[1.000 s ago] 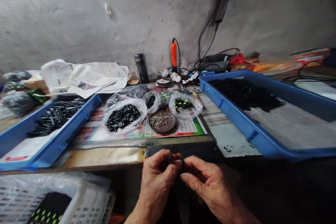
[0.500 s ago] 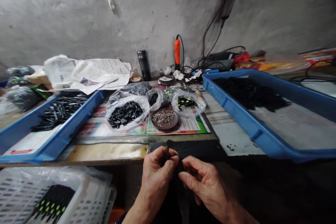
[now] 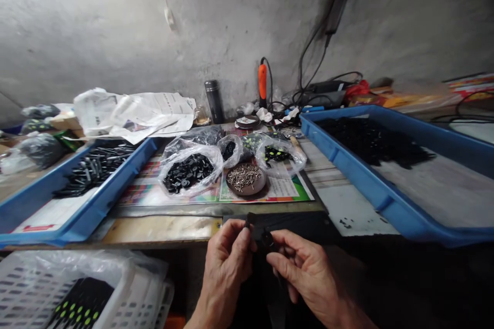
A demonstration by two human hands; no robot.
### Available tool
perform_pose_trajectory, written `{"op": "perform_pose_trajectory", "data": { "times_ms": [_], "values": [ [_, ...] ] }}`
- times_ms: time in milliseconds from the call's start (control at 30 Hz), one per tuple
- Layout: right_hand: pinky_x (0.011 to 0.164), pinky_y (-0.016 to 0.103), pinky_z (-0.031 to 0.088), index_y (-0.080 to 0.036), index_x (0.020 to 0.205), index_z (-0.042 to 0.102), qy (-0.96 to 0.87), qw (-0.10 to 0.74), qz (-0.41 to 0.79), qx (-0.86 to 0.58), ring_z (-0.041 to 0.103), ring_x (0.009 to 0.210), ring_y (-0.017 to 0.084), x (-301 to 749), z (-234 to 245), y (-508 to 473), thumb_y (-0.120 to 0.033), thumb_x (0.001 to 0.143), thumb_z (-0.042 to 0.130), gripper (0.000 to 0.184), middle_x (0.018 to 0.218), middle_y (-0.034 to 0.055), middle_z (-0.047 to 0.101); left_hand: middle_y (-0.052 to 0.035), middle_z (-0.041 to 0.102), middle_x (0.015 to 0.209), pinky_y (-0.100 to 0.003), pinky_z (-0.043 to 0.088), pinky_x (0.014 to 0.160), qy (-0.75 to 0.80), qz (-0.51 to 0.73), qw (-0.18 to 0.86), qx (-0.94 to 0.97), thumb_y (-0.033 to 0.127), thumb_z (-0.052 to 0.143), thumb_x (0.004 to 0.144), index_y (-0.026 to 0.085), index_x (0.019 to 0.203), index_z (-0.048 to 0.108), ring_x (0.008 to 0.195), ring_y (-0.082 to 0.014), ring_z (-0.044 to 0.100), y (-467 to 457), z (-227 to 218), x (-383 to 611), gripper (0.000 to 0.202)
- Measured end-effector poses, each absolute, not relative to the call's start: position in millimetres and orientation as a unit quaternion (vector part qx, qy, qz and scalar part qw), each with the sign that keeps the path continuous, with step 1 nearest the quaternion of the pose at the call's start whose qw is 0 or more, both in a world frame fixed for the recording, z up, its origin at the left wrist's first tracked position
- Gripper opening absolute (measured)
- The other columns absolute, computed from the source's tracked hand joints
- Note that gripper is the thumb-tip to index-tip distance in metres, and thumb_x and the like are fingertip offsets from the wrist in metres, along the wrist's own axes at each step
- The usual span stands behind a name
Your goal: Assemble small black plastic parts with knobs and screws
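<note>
My left hand point(image 3: 229, 262) is closed, its thumb and fingers pinching a slim black part point(image 3: 250, 217) whose tip sticks up above them. Close beside it, my right hand point(image 3: 303, 267) grips another black piece point(image 3: 267, 238) between thumb and forefinger; its exact kind is too dark to make out. A small gap separates the two hands at the bench's front edge. Just beyond them stands a round dish point(image 3: 247, 190) of small metal rivets or screws. Left of the dish, an open plastic bag point(image 3: 189, 172) holds black round-headed pieces.
Blue trays flank the bench: the left tray point(image 3: 104, 198) holds black slender parts, the right tray point(image 3: 370, 190) a dark heap. A white basket point(image 3: 133, 288) with green-dotted black pieces sits lower left. At the back are a black flask point(image 3: 214, 103) and an orange-handled tool point(image 3: 262, 82).
My hands have drawn slightly apart, and the black piece in my right fingers shows more plainly. The whole view has shifted a little, with the bench lower in the picture.
</note>
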State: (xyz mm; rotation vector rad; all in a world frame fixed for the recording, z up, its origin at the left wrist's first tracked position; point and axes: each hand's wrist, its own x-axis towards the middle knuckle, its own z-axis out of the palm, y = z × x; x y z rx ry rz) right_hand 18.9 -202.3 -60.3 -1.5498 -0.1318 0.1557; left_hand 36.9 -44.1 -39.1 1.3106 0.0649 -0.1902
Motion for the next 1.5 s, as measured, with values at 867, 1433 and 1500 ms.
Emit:
{"op": "perform_pose_trajectory", "data": {
  "times_ms": [867,1433,1500],
  "values": [
    [0.039,0.012,0.042,-0.016,0.107,0.069,-0.072,0.742,0.007,-0.667,0.05,0.046,0.008,22.4,-64.5,-196.3,-0.055,0.087,0.073,0.044,0.072,0.0013,0.061,0.0017,0.058,0.057,-0.017,0.035,0.046,0.018,-0.129,0.808,0.574,0.05,0.083,0.075,0.012,0.084,0.075,0.048,-0.0071,0.045,-50.6,-59.8,23.3,0.04],
    [0.041,0.015,0.035,-0.014,0.092,0.064,-0.081,0.645,0.0,-0.76,0.042,0.043,0.008,26.5,-45.6,-200.8,-0.046,0.091,0.059,0.032,0.055,-0.0055,0.044,-0.0013,0.06,0.065,-0.021,0.037,0.056,-0.036,-0.054,0.718,0.693,0.038,0.07,0.083,0.013,0.075,0.071,0.06,-0.0126,0.046,-50.7,-70.1,21.4,0.026],
    [0.04,0.015,0.032,-0.014,0.086,0.062,-0.085,0.613,0.007,-0.785,0.04,0.043,0.008,28.7,-42.4,-201.4,-0.042,0.091,0.057,0.029,0.055,-0.0054,0.043,-0.0014,0.059,0.064,-0.023,0.037,0.056,-0.042,-0.019,0.698,0.714,0.037,0.067,0.083,0.014,0.071,0.07,0.061,-0.0136,0.046,-52.6,-74.6,19.6,0.026]
  ]
}}
